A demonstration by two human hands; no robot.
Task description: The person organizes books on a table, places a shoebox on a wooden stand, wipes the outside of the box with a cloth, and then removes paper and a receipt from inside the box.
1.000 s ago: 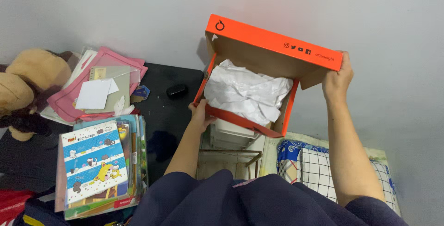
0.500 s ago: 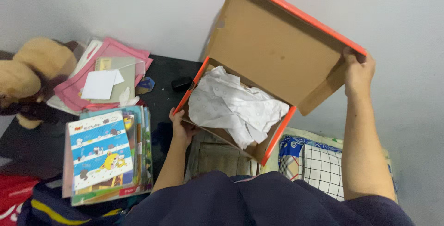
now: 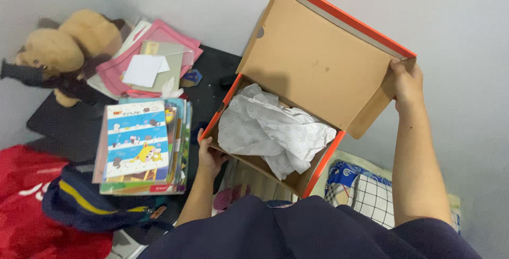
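Lid [image 3: 323, 57] swung right up now from nearly shut a second ago — white tissue paper [image 3: 273, 129] fully exposed. Left hand [image 3: 210, 155] gripping orange shoebox [image 3: 265, 166] by its near corner, right hand [image 3: 405, 84] pinching lid's far edge. Held above black table [image 3: 207, 86].

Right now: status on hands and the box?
Left hand grips orange box near corner. Right hand holds lid open. White tissue paper covers contents.
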